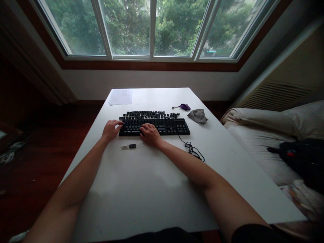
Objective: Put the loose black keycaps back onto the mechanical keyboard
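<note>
Right now my left grip [110, 130] is at the near-left corner area of the keyboard [182, 126], thumb and forefinger a little apart by its end; whether they pinch anything, I cannot tell. My right grip [151, 134] lies over the middle of it, fingers bent down onto the keys, and I cannot tell whether a key is caught between them. Black and full-length, with a number pad at its right end, the keyboard lies flat across the white tabletop [136, 192]. Small dark keycaps [145, 113] stand loose in uneven rows along its far side. Its cable [189, 145] lies in a loose tangle to the near right. Just in front sits a wire tool [132, 146] with a black middle; beyond the number pad rests a crumpled grey cloth [197, 116].
</note>
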Motion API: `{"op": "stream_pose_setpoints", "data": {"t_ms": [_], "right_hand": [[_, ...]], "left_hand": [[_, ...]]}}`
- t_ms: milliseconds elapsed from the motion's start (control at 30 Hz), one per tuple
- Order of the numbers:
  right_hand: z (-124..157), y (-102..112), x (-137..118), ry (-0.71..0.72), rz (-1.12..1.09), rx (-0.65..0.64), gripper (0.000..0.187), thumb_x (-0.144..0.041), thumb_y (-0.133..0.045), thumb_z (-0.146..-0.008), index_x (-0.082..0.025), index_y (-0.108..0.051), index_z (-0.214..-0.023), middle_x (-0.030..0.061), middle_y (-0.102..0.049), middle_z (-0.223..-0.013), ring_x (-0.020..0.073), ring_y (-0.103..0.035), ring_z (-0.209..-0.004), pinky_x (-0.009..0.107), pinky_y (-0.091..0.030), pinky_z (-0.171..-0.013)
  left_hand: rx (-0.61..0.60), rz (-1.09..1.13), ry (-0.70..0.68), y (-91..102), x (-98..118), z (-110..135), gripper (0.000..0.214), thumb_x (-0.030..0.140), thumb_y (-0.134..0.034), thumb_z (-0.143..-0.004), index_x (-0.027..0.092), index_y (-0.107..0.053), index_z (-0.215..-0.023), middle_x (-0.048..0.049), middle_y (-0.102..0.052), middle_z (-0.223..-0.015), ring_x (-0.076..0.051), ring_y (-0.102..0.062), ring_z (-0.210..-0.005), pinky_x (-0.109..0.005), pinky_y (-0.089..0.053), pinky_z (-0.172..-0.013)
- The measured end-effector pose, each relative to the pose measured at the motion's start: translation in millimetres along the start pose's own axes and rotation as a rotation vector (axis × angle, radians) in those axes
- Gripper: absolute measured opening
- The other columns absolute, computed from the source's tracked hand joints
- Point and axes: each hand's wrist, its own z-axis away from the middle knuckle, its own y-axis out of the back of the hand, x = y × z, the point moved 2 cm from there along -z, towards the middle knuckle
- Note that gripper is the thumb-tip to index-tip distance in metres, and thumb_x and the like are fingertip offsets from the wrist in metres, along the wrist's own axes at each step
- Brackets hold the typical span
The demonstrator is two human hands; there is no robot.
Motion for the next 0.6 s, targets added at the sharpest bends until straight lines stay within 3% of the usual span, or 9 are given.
{"op": "stream_pose_setpoints", "data": {"t_ms": [600], "right_hand": [[0.3, -1.0, 1.4, 0.007, 0.015, 0.019, 0.026, -0.028, -0.059, -0.095, -0.019, -0.065, -0.119, 0.0137, -0.062, -0.126, 0.0291, -0.048, -0.124, 0.046, -0.038, -0.106]], "left_hand": [[-0.002, 0.004, 0.030, -6.1, -0.2, 3.5, 0.028, 0.035, -0.053, -0.095, 0.026, -0.077, -0.106, -0.0075, -0.074, -0.104, -0.029, -0.059, -0.102, -0.047, -0.047, -0.097]]}}
